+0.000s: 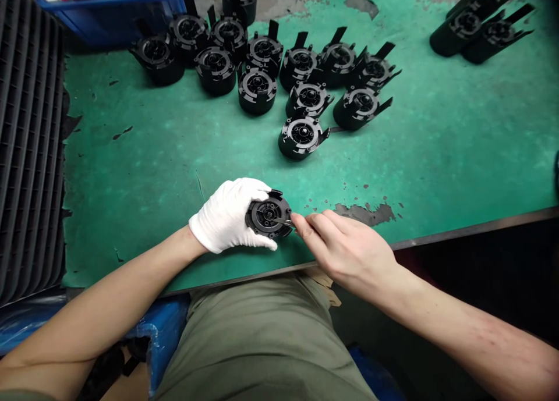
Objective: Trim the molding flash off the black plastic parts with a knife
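My left hand point(231, 216), in a white glove, is wrapped round a round black part point(267, 215) near the front edge of the green table. The part's face with its ring and hub is turned up. My bare right hand point(334, 238) pinches a thin metal tool point(283, 221), whose tip reaches over the middle of the part. The tool's rear end is hidden in the fingers. Beyond my hands, the nearest of the standing black parts point(301, 134) rests on the table.
Several black cylindrical parts point(257, 85) stand in a group on the green table point(174, 133). More of them point(456, 31) are at the back right. A blue bin point(117, 20) sits at the back left, beside black ribbed trays point(30, 127).
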{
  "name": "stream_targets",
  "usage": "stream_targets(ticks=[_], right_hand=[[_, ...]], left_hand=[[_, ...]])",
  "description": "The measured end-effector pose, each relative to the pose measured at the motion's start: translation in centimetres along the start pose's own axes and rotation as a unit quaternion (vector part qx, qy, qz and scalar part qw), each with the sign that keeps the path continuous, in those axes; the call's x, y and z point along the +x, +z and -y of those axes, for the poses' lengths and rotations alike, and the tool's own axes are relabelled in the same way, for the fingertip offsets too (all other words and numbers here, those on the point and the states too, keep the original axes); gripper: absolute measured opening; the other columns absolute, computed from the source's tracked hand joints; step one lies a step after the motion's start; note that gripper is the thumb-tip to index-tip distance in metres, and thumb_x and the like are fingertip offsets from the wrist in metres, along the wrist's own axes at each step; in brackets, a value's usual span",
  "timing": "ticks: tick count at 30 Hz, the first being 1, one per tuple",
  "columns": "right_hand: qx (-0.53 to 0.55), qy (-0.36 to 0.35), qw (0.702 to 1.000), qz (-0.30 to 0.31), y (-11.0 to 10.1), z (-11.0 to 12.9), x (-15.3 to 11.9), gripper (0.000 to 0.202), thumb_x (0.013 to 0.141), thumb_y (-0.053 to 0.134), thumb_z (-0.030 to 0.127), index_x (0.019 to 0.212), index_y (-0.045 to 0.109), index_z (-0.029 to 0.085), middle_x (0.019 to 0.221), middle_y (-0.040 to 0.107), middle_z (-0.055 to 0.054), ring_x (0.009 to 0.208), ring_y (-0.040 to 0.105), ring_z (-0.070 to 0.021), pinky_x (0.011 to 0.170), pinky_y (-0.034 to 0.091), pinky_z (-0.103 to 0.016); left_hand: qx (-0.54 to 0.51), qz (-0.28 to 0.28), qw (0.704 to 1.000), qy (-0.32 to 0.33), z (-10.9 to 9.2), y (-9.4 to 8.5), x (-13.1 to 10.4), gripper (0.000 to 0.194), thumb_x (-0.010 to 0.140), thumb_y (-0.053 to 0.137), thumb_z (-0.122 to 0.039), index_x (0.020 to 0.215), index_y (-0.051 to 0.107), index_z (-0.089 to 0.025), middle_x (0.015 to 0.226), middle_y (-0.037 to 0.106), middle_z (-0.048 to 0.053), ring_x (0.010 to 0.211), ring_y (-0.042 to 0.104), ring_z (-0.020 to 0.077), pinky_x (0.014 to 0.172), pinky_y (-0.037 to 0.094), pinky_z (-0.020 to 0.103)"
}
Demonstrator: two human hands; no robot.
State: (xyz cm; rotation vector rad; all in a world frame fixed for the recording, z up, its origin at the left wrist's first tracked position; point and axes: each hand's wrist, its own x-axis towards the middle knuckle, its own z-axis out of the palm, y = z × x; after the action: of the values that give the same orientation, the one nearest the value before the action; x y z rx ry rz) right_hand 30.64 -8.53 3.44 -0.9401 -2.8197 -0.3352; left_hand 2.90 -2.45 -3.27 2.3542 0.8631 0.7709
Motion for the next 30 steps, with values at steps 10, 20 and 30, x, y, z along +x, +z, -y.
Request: stream_targets(ticks=[10,20,30], right_hand=[[0.143,0.117,0.981,-0.059,0.9,-0.2,-1.8,0.029,0.102,0.068,0.017,0.13,0.066,0.01,0.099,0.073,-0.008,0.083,0.064,-0.0172,0.074,0.051,-0.03],[0.073,0.14,0.986,-0.058,2.3,-0.4,0.2,0.02,0.105,0.066,0.022,0.121,0.065,0.009,0.093,0.072,-0.007,0.082,0.062,-0.0188,0.074,0.048,-0.032],[0.073,0.127,0.988,-0.038,2.0,-0.5,1.0,0.02,0.107,0.063,0.021,0.124,0.064,0.011,0.093,0.073,-0.007,0.081,0.058,-0.0196,0.076,0.044,-0.034]], left_hand=[[0.103,-0.111,0.988,-0.017,-1.4,-0.9,-0.4,0.073,0.065,0.08,-0.09,0.07,0.051,-0.024,0.069,0.06,0.001,0.067,0.06,0.019,0.063,0.05,0.037],[0.039,-0.08,0.996,-0.005,-1.0,-0.4,0.1,0.112,0.063,0.083,-0.089,0.143,0.048,-0.018,0.132,0.063,0.019,0.124,0.067,0.0364,0.106,0.058,0.052],[0.036,-0.097,0.995,0.0,-0.9,-0.1,-0.1,0.095,0.06,0.092,-0.081,0.122,0.048,-0.024,0.119,0.065,0.014,0.109,0.071,0.0318,0.093,0.062,0.05]])
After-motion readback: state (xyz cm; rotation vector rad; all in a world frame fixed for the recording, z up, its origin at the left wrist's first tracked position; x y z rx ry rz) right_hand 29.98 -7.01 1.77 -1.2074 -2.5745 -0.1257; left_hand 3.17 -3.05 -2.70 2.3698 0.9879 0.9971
